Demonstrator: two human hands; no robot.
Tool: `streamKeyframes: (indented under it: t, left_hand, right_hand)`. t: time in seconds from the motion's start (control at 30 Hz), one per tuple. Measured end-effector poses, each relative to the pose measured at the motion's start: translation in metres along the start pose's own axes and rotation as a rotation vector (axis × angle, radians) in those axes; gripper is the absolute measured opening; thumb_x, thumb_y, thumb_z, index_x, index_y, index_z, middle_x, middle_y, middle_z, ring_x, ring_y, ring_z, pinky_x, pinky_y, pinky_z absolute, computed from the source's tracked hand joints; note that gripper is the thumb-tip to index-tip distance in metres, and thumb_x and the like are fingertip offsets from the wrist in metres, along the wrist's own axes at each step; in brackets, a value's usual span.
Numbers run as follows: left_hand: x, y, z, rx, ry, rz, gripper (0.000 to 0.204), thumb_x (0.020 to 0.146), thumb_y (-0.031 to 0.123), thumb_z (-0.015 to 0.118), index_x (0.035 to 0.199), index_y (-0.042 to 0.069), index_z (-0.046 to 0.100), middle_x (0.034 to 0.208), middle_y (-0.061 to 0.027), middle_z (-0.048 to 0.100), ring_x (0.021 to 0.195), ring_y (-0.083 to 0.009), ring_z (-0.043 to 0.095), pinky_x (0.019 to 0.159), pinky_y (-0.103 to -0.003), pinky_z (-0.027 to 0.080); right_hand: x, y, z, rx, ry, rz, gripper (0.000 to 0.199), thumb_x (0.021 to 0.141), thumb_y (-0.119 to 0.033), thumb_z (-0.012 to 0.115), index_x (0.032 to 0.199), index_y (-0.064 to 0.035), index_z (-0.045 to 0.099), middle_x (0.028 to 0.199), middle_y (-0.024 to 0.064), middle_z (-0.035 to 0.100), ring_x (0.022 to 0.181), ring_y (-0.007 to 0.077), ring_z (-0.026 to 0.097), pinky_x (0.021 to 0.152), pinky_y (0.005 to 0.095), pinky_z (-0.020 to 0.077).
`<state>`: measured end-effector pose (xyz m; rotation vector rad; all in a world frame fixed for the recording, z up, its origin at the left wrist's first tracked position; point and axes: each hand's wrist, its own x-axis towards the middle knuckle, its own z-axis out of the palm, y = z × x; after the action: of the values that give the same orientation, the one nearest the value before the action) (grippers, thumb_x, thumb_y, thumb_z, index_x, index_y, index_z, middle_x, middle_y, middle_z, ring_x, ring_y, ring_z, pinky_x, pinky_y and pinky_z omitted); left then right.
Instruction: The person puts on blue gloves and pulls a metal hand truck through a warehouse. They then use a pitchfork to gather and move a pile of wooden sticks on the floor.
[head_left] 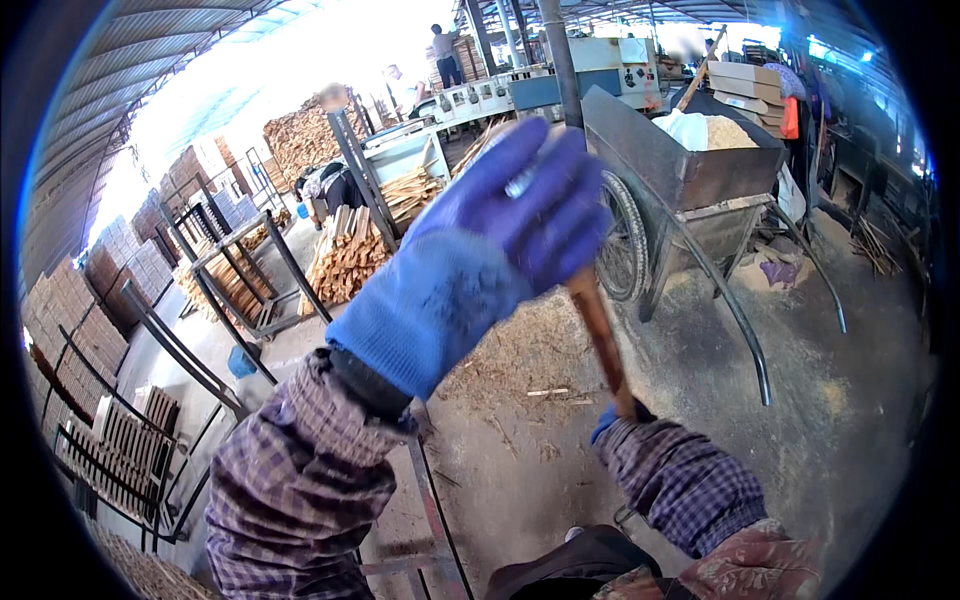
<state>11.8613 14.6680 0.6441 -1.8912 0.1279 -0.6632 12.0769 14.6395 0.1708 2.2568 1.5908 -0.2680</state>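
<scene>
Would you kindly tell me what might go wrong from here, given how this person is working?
The left hand hides the upper end of the stick in the right hand, so it might strike something unseen. Scraps on the floor ahead could slip underfoot. The cart handles jut out to the right, so a leg or sleeve might catch on them.

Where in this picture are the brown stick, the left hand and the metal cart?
Brown stick (603,340): head view, mid-shaft.
Left hand (490,255): head view, gloved middle.
Metal cart (725,182): head view, end wall.
</scene>
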Motion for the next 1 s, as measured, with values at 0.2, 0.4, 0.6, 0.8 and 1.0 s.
streamKeyframes:
  t: [0.2,0.4,0.6,0.8,1.0]
  left_hand:
    - [0.007,-0.008,0.066,0.100,-0.115,0.134,0.037,0.074,0.012,0.071,0.107,0.018,0.058,0.107,-0.0013,0.052,0.097,-0.0211,0.052,0.094,-0.042,0.048]
    - [-0.016,-0.025,0.074,0.189,-0.188,0.246,0.021,0.071,0.006,0.068,0.090,0.012,0.060,0.084,-0.0007,0.050,0.075,-0.0185,0.051,0.085,-0.044,0.050]
    - [-0.075,-0.035,0.074,0.187,-0.245,0.228,0.008,0.069,0.000,0.065,0.073,0.006,0.062,0.060,0.0000,0.048,0.053,-0.0160,0.051,0.077,-0.046,0.051]
    - [-0.128,-0.043,0.097,0.025,-0.323,-0.055,0.011,0.070,0.003,0.068,0.080,0.003,0.064,0.076,-0.0047,0.055,0.064,-0.0205,0.057,0.081,-0.046,0.050]
    - [-0.270,-0.070,0.200,-0.038,-0.368,-0.125,0.008,0.075,0.006,0.066,0.081,0.003,0.061,0.071,-0.0071,0.059,0.057,-0.0178,0.056,0.065,-0.037,0.051]
  right_hand:
    - [0.014,-0.030,0.000,0.158,0.007,-0.154,0.043,0.089,-0.042,0.057,0.112,-0.0071,0.066,0.113,0.0152,0.066,0.102,0.0272,0.063,0.090,0.0413,0.0479]
    - [-0.079,-0.067,-0.037,1.077,0.161,-0.876,0.032,0.094,-0.032,0.057,0.110,-0.0057,0.065,0.108,0.0142,0.067,0.095,0.0268,0.065,0.085,0.0399,0.0511]
    - [-0.113,-0.073,0.039,3.223,-0.964,0.509,0.070,0.083,-0.061,0.060,0.119,-0.0009,0.055,0.111,0.0180,0.065,0.108,0.0331,0.061,0.098,0.0458,0.0465]
    - [0.046,-0.104,0.099,3.255,-1.020,0.974,0.042,0.088,-0.048,0.059,0.101,-0.0080,0.062,0.093,0.0086,0.066,0.079,0.0248,0.063,0.076,0.0496,0.0511]
    - [0.128,-0.185,0.090,2.997,-0.478,1.281,0.020,0.090,-0.020,0.049,0.081,-0.0133,0.065,0.073,0.0008,0.065,0.063,0.0164,0.062,0.058,0.0413,0.0521]
